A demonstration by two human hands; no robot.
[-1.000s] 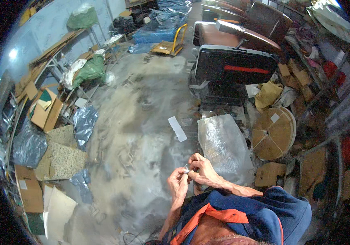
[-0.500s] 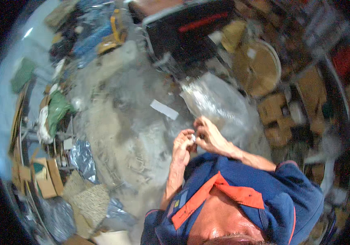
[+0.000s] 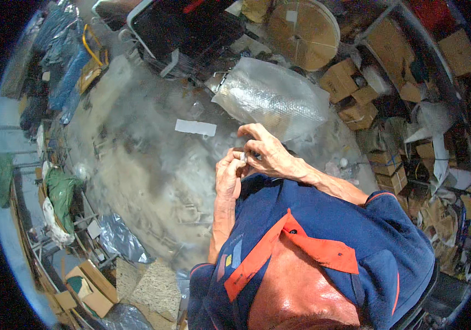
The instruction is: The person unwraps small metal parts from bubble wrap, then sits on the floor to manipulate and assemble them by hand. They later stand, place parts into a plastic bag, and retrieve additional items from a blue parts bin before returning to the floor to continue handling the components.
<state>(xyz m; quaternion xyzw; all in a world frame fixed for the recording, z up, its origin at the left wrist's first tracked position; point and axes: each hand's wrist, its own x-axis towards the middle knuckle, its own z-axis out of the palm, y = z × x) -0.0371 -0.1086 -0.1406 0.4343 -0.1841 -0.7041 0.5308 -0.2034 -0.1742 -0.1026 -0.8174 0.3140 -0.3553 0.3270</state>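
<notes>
A small pale object (image 3: 244, 157), too tiny to identify, is pinched between the closed left hand (image 3: 227, 175) and right hand (image 3: 265, 154), held together near the chest, above the bubble wrap (image 3: 271, 96).
</notes>
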